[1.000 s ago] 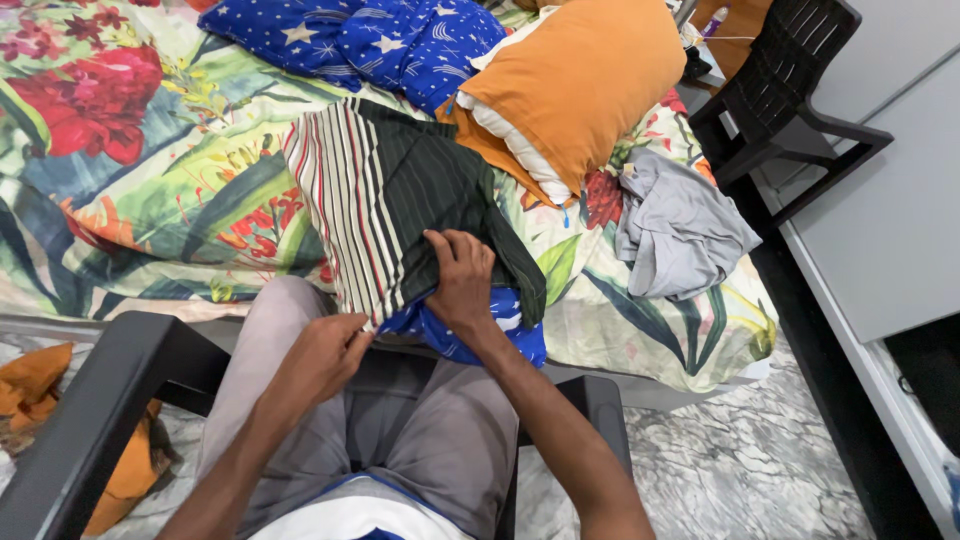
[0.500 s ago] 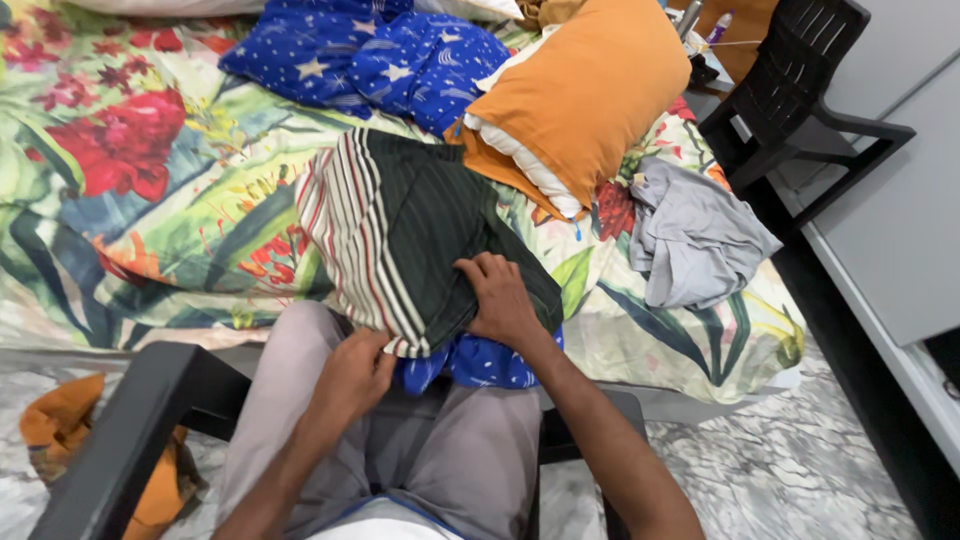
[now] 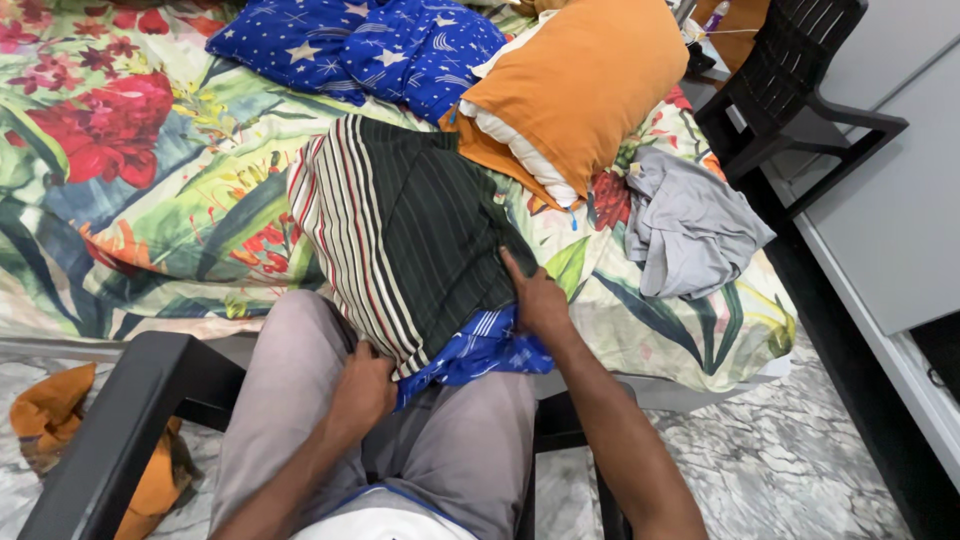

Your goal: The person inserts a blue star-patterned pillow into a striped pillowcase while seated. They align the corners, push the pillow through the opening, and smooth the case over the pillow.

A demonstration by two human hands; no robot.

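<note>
The left hand [image 3: 362, 390] sat low over the person's lap, its fingers curled tight on the near hem of the dark striped pillowcase [image 3: 400, 230], pinching the pale striped border. The right hand [image 3: 535, 295] lay flat on the same cover, fingers stretched out and pressing the cloth down, gripping nothing. The pillowcase held a blue patterned pillow [image 3: 480, 350], whose end poked out of the opening between the two hands. This bundle lay across the near edge of the bed [image 3: 130, 230], reaching from the floral sheet onto the person's knees. Farther back on the bed rested an orange pillow [image 3: 590, 80] and a blue starred cloth [image 3: 370, 45]; a grey garment [image 3: 690, 225] lay crumpled toward the right edge.
</note>
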